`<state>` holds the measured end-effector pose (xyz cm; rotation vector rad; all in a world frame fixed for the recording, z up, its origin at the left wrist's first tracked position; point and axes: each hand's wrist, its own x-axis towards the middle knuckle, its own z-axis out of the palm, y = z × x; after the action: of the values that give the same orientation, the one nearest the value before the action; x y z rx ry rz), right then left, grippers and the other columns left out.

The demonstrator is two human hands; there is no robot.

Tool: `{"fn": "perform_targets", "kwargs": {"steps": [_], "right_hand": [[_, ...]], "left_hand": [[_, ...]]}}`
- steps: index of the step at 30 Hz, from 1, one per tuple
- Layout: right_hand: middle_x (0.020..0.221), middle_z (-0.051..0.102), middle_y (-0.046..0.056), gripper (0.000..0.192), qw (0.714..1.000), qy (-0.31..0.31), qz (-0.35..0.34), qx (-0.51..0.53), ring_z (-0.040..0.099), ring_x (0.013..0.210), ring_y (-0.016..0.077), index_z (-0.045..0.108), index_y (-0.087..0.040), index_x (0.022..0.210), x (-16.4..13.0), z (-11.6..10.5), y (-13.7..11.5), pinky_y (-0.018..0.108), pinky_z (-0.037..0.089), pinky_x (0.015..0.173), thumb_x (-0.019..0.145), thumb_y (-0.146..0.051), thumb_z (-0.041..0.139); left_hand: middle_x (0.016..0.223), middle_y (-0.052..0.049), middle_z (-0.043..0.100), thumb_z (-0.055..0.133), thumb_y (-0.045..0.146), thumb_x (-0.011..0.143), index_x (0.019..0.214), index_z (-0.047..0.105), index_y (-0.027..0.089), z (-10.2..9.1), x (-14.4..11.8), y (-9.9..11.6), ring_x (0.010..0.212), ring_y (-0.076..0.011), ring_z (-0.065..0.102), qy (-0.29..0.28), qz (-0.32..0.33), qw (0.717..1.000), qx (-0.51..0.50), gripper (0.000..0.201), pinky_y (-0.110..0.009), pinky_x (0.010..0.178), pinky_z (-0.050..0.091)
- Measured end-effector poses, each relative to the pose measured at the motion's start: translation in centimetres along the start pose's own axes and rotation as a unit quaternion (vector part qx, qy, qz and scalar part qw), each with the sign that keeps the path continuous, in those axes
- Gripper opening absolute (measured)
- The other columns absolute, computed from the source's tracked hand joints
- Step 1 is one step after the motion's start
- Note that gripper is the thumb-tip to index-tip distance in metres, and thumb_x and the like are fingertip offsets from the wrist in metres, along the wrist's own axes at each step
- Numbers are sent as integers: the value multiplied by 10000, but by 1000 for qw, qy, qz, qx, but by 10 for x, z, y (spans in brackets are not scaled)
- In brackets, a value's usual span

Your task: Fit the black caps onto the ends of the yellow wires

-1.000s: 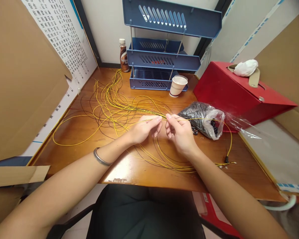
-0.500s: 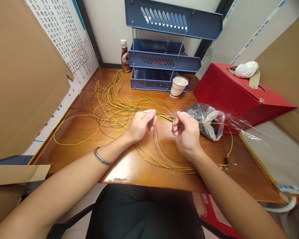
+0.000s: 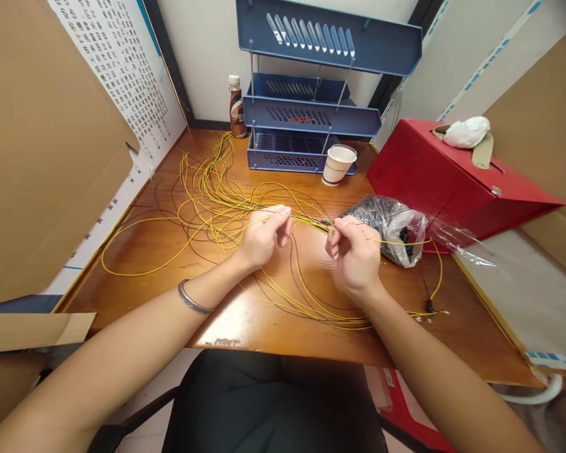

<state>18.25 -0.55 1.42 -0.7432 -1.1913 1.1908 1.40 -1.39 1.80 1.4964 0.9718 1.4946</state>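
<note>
A loose tangle of thin yellow and dark wires spreads over the left half of the desk, with part of it running behind my hands. My left hand is closed in a pinch, thumb against forefinger, on wire at the right side of this tangle. Opposite it, my right hand pinches a yellow wire between thumb and forefinger. That wire runs out to the right and bends down to a small black connector on the desk. More wires curve beneath both hands and pass under my right forearm.
A clear plastic bag with black contents lies just beyond my right hand, beside a red box. Behind stand a paper cup, a blue tiered rack and a brown bottle. Cardboard borders the left.
My left hand has shifted slightly left and my right hand slightly lower. The yellow wire from my right hand now slopes a little lower on its way to the bend.
</note>
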Motion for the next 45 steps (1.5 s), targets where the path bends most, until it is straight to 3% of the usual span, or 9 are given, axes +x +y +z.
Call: {"fn": "perform_targets", "kwargs": {"steps": [4,9,13,17,20,26,33,37,45], "right_hand": [[472,454,-27,322,999,-4,-30,14,394,403,88,540,-205,512,0,-5,0,239,265,393,827,-247,588],[551,541,-15,219,999,-48,10,-11,450,452,95,601,-202,609,-2,-1,-5,222,290,396,813,-282,610],[516,493,-35,348,992,-76,53,-83,416,442,83,568,-196,590,-5,5,-8,224,301,417,880,-373,640],[513,476,-43,437,986,-92,47,-129,385,449,74,560,-190,598,-6,7,-6,235,290,443,943,-451,619],[510,450,-55,470,992,-52,26,-114,364,450,75,524,-199,607,-6,7,-4,241,287,451,951,-507,611],[481,403,-61,546,996,9,1,-94,338,440,76,423,-212,558,-4,9,-6,247,271,447,918,-564,635],[502,448,-50,520,988,-65,88,-107,371,435,78,503,-204,587,-5,8,-6,235,267,416,885,-605,646],[519,476,-40,518,982,-106,90,-131,416,471,83,537,-193,587,-7,6,-2,233,303,451,922,-582,611],[413,433,-34,621,984,-86,87,-133,381,402,85,503,-197,460,-6,9,-8,263,287,457,899,-625,605]], "left_hand": [[464,13,447,494,381,944,521,506,192,0,1,-1,437,-100,446,10,-4,1000,-21,464,-278,520,357],[472,1,485,472,417,979,528,506,189,0,-1,0,483,-111,469,-48,-4,999,19,506,-281,569,389],[516,-1,521,458,406,1000,565,519,180,2,-3,1,520,-112,496,-102,10,994,31,494,-276,599,405],[527,-4,524,469,409,994,570,523,177,2,-4,1,519,-113,501,-125,6,992,35,487,-275,584,403],[531,-5,518,474,419,985,573,524,177,2,-3,1,512,-112,501,-99,-3,995,17,481,-276,577,408],[496,28,465,519,433,933,628,488,197,0,2,-2,434,-96,448,12,-13,999,-31,387,-263,497,365],[513,12,478,475,375,981,568,485,192,2,-1,0,480,-101,467,-40,2,999,19,452,-276,562,389],[529,-4,508,461,353,999,537,496,185,3,-3,0,525,-113,496,-73,8,996,42,493,-287,622,407],[519,0,488,449,394,1013,538,480,190,0,-1,-1,526,-118,483,-56,-7,998,33,518,-289,631,404]]}}
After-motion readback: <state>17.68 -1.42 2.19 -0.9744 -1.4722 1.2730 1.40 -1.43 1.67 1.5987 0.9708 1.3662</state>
